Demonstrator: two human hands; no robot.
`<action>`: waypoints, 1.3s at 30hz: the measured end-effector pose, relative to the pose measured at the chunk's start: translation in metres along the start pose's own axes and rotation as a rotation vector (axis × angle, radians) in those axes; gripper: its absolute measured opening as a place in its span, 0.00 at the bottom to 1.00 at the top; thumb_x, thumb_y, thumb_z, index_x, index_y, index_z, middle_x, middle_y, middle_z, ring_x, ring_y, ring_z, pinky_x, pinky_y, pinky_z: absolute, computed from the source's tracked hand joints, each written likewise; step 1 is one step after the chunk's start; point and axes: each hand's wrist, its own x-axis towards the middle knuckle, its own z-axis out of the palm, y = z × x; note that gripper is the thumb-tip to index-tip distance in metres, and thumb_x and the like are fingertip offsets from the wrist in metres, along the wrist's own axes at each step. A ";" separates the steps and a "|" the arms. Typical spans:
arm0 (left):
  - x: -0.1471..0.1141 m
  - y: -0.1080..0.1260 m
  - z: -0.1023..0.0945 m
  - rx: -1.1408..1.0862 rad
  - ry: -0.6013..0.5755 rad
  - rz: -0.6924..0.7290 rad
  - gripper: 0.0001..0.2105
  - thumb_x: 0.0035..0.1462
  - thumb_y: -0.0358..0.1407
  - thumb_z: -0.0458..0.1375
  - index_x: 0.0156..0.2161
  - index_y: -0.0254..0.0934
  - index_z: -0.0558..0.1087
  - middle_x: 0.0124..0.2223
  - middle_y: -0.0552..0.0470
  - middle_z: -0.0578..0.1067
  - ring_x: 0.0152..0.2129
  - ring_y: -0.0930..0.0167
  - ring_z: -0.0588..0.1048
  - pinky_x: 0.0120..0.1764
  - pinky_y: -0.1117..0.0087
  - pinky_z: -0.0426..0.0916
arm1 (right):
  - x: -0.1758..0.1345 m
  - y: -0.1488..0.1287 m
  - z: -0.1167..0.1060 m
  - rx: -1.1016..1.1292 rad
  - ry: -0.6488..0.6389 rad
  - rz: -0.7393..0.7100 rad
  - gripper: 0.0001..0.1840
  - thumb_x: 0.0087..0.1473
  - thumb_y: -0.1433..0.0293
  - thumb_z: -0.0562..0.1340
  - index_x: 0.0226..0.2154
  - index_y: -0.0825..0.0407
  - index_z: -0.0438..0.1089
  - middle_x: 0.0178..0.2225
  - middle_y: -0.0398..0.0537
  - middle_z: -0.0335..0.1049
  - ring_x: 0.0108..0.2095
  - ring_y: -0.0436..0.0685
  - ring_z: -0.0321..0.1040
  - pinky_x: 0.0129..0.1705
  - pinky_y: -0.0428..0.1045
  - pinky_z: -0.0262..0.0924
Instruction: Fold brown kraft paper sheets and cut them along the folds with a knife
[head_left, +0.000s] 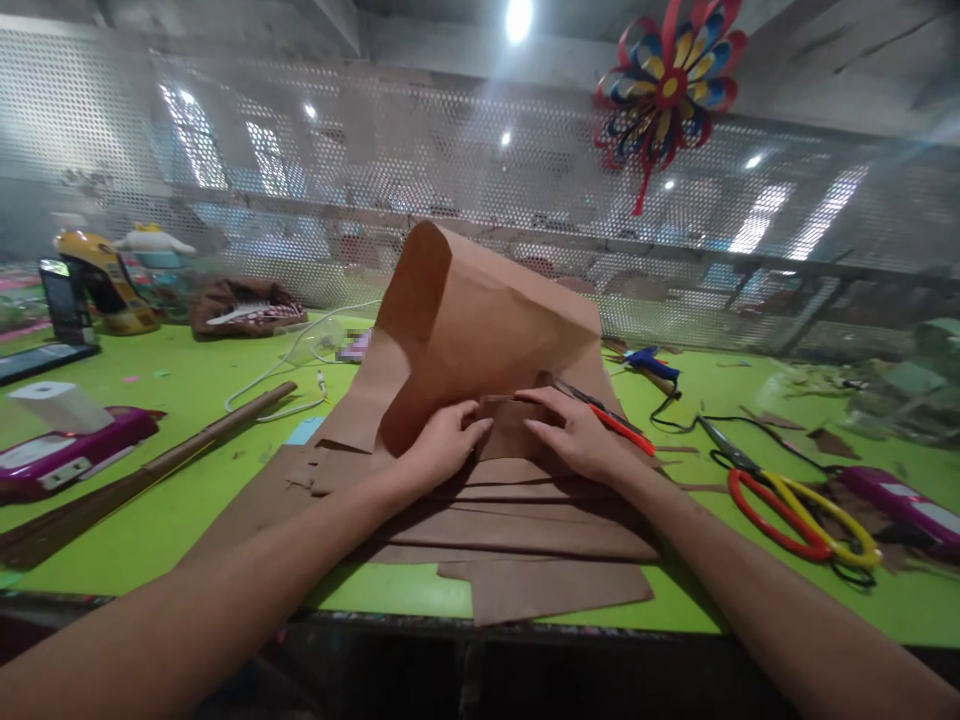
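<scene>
Between my two hands is a small piece of brown paper (514, 428), lying over a stack of larger brown paper sheets (555, 590). My left hand (448, 440) pinches its left edge with thumb and fingers closed. On the other side, my right hand (576, 432) grips the right part, its index finger along the top edge and its thumb lower down. Behind both hands rises a large curled sheet of brown paper (502, 310). A tool with red handles (626, 432) lies just beyond my right hand, partly hidden by it.
Scissors with red and yellow handles (795, 515) rest at the right, near a purple power strip (904, 505) and a blue glue gun (652, 363). Left, a long brown paper roll (180, 455) lies by another purple power strip (82, 450). A perforated metal screen (465, 170) stands behind.
</scene>
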 end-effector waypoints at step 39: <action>0.000 0.005 -0.002 -0.336 -0.155 -0.154 0.16 0.48 0.43 0.61 0.38 0.33 0.73 0.25 0.55 0.72 0.19 0.76 0.66 0.22 0.76 0.57 | 0.002 0.017 0.007 0.430 0.076 0.386 0.29 0.42 0.67 0.68 0.49 0.52 0.67 0.34 0.48 0.75 0.35 0.56 0.72 0.36 0.50 0.66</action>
